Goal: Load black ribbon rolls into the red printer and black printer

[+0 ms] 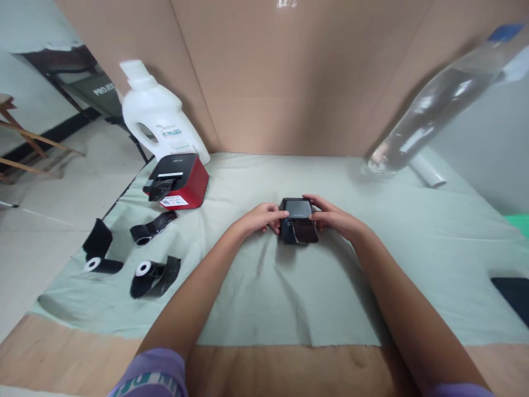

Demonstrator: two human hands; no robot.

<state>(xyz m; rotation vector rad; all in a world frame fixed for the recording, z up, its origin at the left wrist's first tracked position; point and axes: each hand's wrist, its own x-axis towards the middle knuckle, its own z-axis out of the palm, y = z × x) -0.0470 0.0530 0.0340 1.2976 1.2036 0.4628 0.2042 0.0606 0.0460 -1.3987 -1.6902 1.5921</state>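
Purple sleeves (155, 375) lie closest to the lens, with both bare forearms running from them up to a black printer (298, 219), taken here as the reference point.

Black printer: a small boxy unit resting on the green cloth (264, 298) that covers the bench (289, 369), about mid-cloth. Its flat top faces up. Its long axis appears to run from the person towards the cardboard wall (289, 77) behind it. The near end points at the person and carries a glossy dark flap, skewed slightly to the right.

Left hand (260, 218): at the printer's left side, fingers (276, 212) closed against its edge, grasping it.
Right hand (330, 218): at the printer's right side, fingers curled over the far right corner and side, grasping it.

Other items, placed from the black printer:
- Red printer (179, 182): to the left and further back, black lid on top, well apart.
- White jug (159, 116): behind the red printer, upright against the cardboard wall.
- Three black tape rolls (155, 273): to the left and nearer the person, loose tails unwound on the cloth.
- Clear bottle (433, 105): to the right and back, leaning steeply, its base near the cloth.
- White tube (427, 171): just beside the bottle's base, lying flat.
- Dark flat item (514, 292): far right at the frame edge, cut off; identity cannot be told.
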